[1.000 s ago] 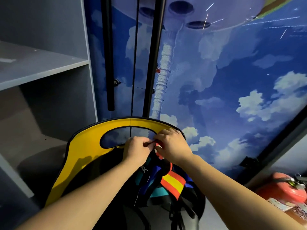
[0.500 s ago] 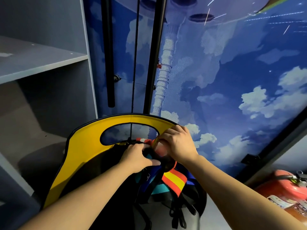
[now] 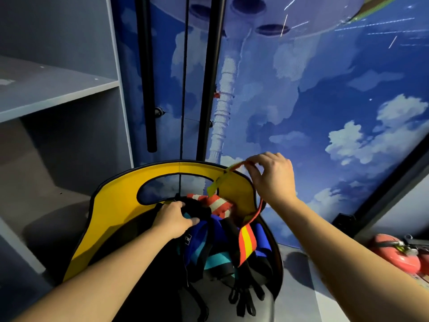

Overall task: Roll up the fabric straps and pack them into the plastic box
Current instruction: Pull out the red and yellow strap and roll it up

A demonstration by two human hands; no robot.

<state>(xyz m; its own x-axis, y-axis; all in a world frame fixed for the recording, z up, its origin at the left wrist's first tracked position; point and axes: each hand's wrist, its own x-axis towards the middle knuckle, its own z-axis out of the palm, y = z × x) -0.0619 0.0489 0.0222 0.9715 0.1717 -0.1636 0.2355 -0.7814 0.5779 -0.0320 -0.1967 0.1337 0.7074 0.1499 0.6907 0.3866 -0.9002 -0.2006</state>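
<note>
— So where does the strap lie from each hand?

— Up and to the right. The right hand (image 3: pixel 271 176) is raised above the far right of the yellow chair back (image 3: pixel 111 205), fingers and thumb pinching the upper end of a thin orange-and-yellow strap (image 3: pixel 254 214). From that pinch one yellow part slants down-left toward the pile, and an orange part loops down the right side to it.

— And the left hand (image 3: pixel 173 218)?

— Low and nearer, curled down on the dark top of the heap of fabric straps (image 3: pixel 218 242) on the chair seat, gripping or pinning it; I can't tell exactly which strap it has.

— Long axis of the one being lifted?

— Roughly upright, tilted so its top leans right and far. Its lower end is still buried among the red-and-white, blue and teal bands, just right of the left hand.

— Which hand is closer to that buried end?

— The left, clearly. I'd judge the pull has to run on up and away to the right while the left holds the heap down; otherwise the whole tangle could come along.

— The plastic box?

— Not in view. Only a grey shelf unit (image 3: pixel 58 89) on the left and a red fire extinguisher (image 3: pixel 394 254) near right. Rolling hasn't begun, I'd say.
</note>
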